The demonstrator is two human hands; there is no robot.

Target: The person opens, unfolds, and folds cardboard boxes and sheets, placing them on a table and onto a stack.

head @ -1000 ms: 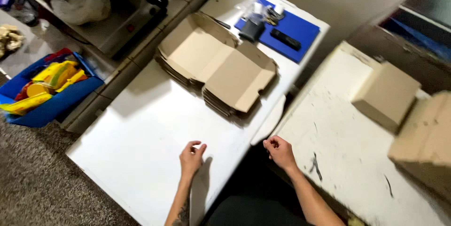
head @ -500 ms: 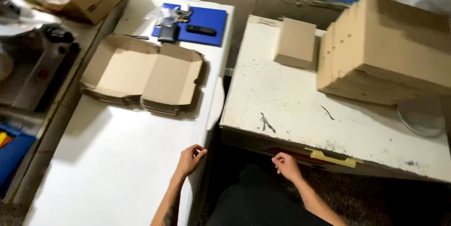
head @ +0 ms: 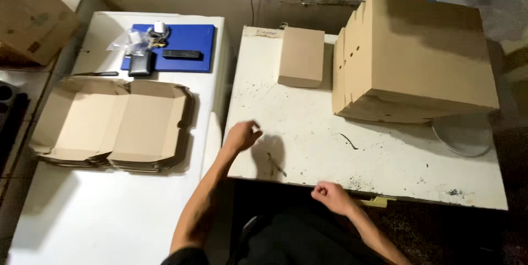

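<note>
Left hand (head: 242, 135) hovers loosely curled over the scuffed table's (head: 385, 160) left edge, empty; right hand (head: 330, 194) fisted at its front edge; flat cartons (head: 113, 124) wait unfolded on the white counter (head: 110, 215); small box (head: 301, 57) and folded stack (head: 412, 58) sit at the far edge.

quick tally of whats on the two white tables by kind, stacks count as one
stack of flat unfolded cardboard boxes: 1
small closed cardboard box: 1
stack of folded cardboard boxes: 1
blue mat: 1
black items on or beside the blue mat: 3
clear plastic bag: 1
total: 8
</note>
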